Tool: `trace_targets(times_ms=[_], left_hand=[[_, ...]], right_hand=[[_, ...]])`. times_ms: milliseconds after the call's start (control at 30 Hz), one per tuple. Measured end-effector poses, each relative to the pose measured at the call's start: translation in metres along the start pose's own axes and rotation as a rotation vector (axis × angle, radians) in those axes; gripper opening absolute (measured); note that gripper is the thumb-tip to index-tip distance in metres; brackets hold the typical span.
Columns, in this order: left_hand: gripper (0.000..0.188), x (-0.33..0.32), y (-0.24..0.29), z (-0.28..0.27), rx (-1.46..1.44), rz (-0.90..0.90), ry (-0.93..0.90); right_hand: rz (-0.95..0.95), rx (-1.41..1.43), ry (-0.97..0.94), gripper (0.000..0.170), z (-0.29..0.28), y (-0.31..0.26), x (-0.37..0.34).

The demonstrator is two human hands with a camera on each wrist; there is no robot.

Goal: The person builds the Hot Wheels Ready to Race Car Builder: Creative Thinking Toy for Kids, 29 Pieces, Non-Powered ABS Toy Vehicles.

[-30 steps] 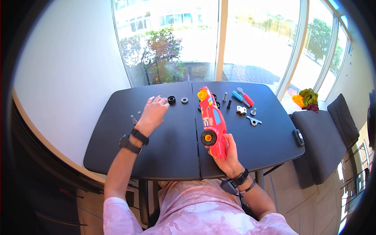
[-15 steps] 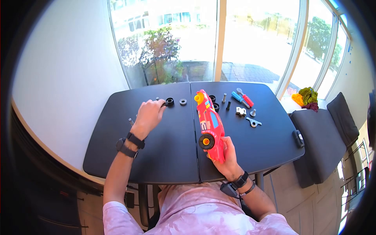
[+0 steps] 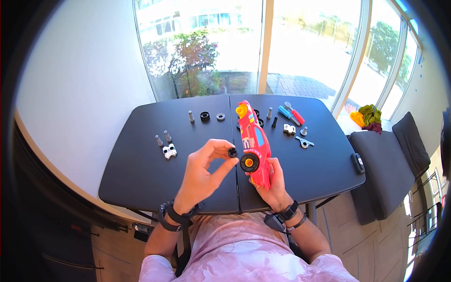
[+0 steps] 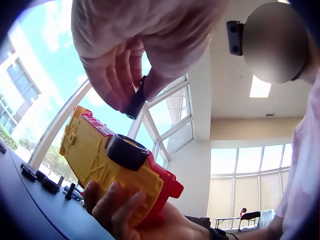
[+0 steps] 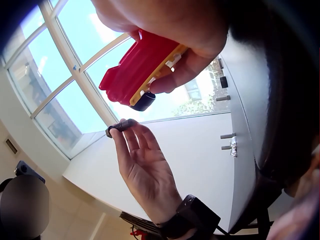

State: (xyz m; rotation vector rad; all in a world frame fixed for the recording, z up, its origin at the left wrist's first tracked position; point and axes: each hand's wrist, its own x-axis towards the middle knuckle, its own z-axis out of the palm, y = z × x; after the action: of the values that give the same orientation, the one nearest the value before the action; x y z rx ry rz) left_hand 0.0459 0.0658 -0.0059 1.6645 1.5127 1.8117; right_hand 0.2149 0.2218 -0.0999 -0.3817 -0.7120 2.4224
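Between the thumb and fingertips of my left hand (image 3: pixel 199 176), a black plastic bolt (image 5: pixel 121 127) is pinched; its thread and broad head show in the right wrist view. My right hand (image 3: pixel 274 190) grips the rear end of a red toy car (image 3: pixel 257 141) with a yellow underside, held up over the table's near part. One black wheel (image 3: pixel 249 162) with a yellow hub is on the near end of the car's side facing left. At the far end, a yellow hub (image 3: pixel 241 112) shows with no tyre around it. The bolt is just left of the mounted wheel in the head view.
Grey bolts (image 3: pixel 168 136) stand at the left beside a silver-white block (image 3: pixel 169 151). Further back lie a black wheel (image 3: pixel 205 115) and a grey ring (image 3: pixel 221 116). Right of the car are screwdrivers (image 3: pixel 288 115), a white block (image 3: pixel 289 129) and a grey bracket (image 3: pixel 305 142).
My left hand has come back from the table's far left side toward the car, bringing the black bolt. The silver-white block it covered now shows. My right hand still holds the car.
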Motion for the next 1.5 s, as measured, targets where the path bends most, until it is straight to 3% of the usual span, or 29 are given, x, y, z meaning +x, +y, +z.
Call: trace_targets(times_ms=[167, 367, 567, 767, 867, 967, 1067, 1167, 1267, 1367, 1467, 1500], left_hand=[[0.026, -0.004, -0.004, 0.022, -0.142, -0.055, 0.034], [0.030, -0.002, -0.014, 0.024, 0.270, 0.249, 0.053], [0.032, -0.002, -0.001, 0.025, 0.384, 0.338, 0.035], [0.034, -0.005, -0.018, 0.023, 0.381, 0.272, 0.009], [0.033, -0.002, 0.001, 0.030, 0.227, 0.228, 0.092], [0.039, -0.003, 0.007, 0.033, 0.268, 0.215, 0.139], [0.047, -0.004, -0.011, 0.023, 0.470, 0.247, 0.025], [0.048, -0.002, -0.005, 0.024, 0.304, 0.263, -0.042], [0.051, -0.003, 0.008, 0.028, 0.307, 0.219, 0.052], [0.053, -0.003, -0.004, 0.028, 0.190, 0.086, 0.028], [0.053, -0.001, 0.001, 0.032, 0.085, 0.193, 0.037], [0.054, -0.001, 0.002, 0.031, 0.167, 0.213, 0.049]], right_hand=[[0.009, 0.001, -0.015, 0.050, -0.005, 0.001, 0.001], [0.009, 0.013, 0.012, 0.049, 0.003, 0.000, -0.002], [-0.006, 0.018, -0.026, 0.049, 0.000, 0.001, -0.001], [0.004, -0.015, -0.057, 0.048, -0.005, 0.000, -0.001], [0.008, -0.038, -0.077, 0.047, -0.010, 0.000, 0.001], [0.002, -0.007, -0.027, 0.048, -0.002, 0.001, 0.000], [0.002, 0.012, -0.014, 0.049, -0.001, 0.000, -0.001], [0.010, -0.010, -0.027, 0.049, -0.005, 0.000, -0.001], [0.004, 0.004, -0.004, 0.049, 0.000, 0.001, -0.001], [0.005, 0.011, -0.025, 0.049, -0.001, 0.001, -0.001], [0.008, -0.004, -0.043, 0.048, -0.005, 0.000, -0.001], [0.012, -0.010, -0.045, 0.048, -0.005, 0.001, -0.001]])
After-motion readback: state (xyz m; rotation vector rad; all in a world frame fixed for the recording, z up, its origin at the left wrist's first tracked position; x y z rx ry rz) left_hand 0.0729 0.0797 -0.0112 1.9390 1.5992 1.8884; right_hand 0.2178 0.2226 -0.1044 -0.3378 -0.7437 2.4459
